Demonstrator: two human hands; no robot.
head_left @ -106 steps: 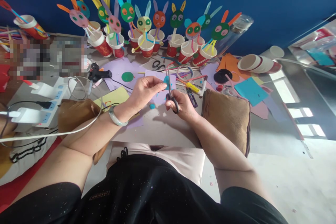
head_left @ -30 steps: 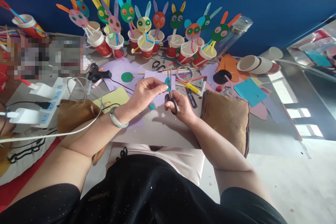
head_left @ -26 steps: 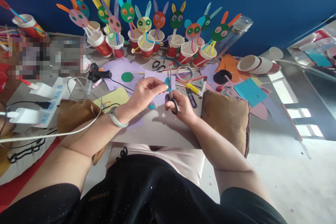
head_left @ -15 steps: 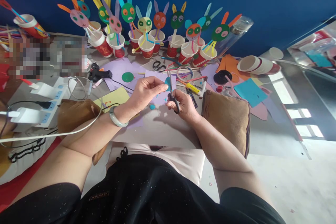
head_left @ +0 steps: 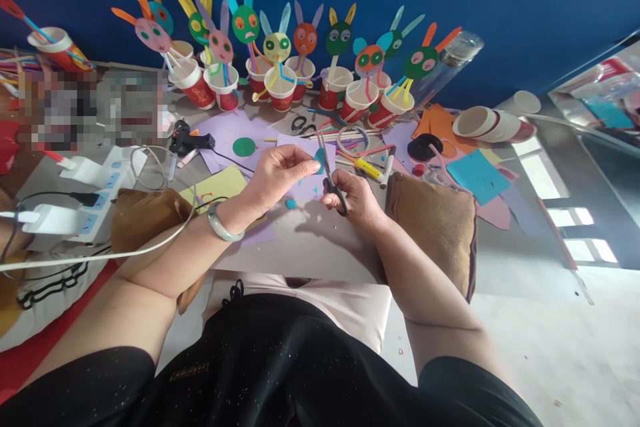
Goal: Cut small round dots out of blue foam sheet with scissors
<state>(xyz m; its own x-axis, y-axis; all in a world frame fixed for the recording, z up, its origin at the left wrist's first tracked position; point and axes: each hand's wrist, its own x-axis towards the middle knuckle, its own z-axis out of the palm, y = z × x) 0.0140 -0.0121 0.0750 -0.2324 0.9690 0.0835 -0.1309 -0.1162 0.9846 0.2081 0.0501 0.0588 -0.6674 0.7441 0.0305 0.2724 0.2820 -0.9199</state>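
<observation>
Between thumb and fingers my left hand (head_left: pixel 286 172) pinches a small blue paper piece (head_left: pixel 319 159). My right hand (head_left: pixel 354 199) is closed round the handles of black-handled scissors (head_left: pixel 334 188), whose blades point up and away beside the blue piece. Whether the blades touch the paper is too small to tell. A small blue disc (head_left: pixel 291 203) lies on the table just below my hands, and blue scraps lie on purple paper (head_left: pixel 313 190) behind them.
Red cups (head_left: pixel 281 95) holding paper rabbit figures line the blue wall. A glue gun (head_left: pixel 193 141) and power strip (head_left: pixel 103 193) are at left. Brown cushions (head_left: pixel 433 230) flank my forearms. A yellow tube (head_left: pixel 369 169) and second scissors (head_left: pixel 303 125) lie beyond my hands.
The scissors have tilted slightly, with their handles shifted a little to the right along with my right hand. My left hand keeps its pinch on the blue piece almost unmoved.
</observation>
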